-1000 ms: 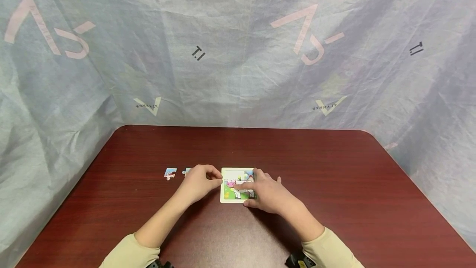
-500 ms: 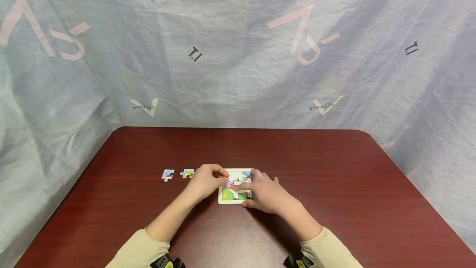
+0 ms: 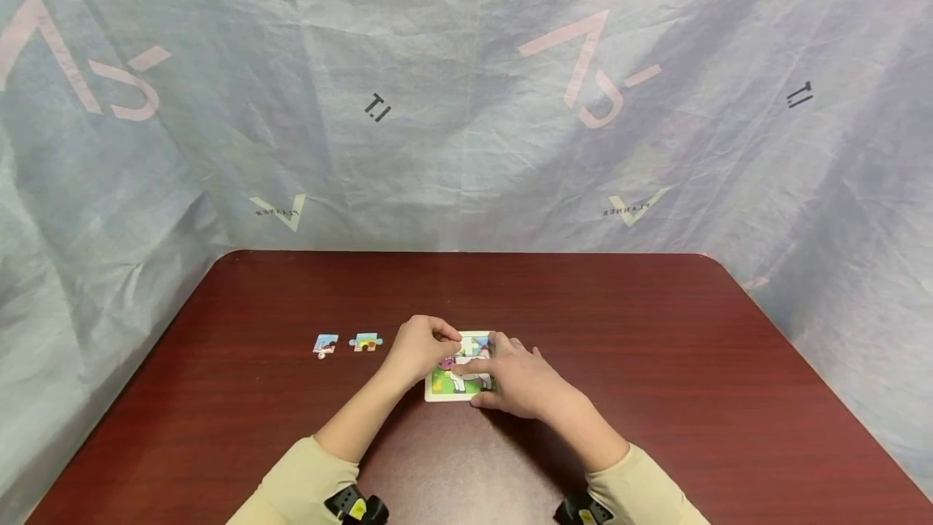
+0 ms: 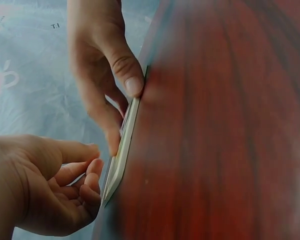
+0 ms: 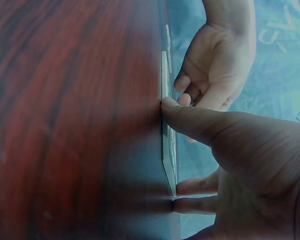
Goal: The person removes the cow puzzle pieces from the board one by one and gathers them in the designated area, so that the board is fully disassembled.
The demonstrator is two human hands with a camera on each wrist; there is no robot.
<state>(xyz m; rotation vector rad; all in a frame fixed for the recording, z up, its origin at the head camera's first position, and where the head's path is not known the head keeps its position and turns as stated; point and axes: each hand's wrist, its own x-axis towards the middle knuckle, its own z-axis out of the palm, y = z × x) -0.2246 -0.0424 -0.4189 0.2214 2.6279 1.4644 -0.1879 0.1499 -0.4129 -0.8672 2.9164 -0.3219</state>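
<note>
Puzzle board [image 3: 448, 398], one, is lying on the table [image 3: 619, 306] in the head view, two loose pieces [image 3: 364, 339] to its left. Left-wrist view: the left hand [image 4: 45, 185] is curling close by, any pinch unclear; right-wrist view: the right hand [image 5: 245, 165], unclenched, is thumbing the board's edge.

Two pieces [image 3: 365, 339] left of the puzzle board [image 3: 446, 398]

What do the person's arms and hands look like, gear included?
Left hand and right hand: bare, no gloves visible. Left sleeve and right sleeve: plain beige, stopping short of the hands. Left black device and right black device beside them, each with a yellow mark.
</note>
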